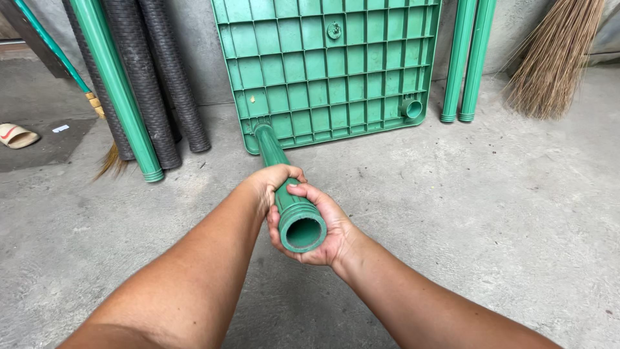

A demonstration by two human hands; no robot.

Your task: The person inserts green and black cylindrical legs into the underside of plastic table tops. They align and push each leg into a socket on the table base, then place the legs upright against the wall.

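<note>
Both hands, left [274, 184] and right [321, 226], grip the green plastic table leg [284, 187] at frame centre, its far end at the upturned tabletop's [329, 64] lower-left corner socket. Seating appears underway; next likely calls for a firm, straight push.

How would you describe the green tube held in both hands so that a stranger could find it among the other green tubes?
Start at the green ribbed tabletop leaning against the wall. From its lower left corner one green tube runs toward the camera, gripped by the left hand and right hand. Unlike the other green tubes leaning on the wall, it shows its hollow end.
</note>
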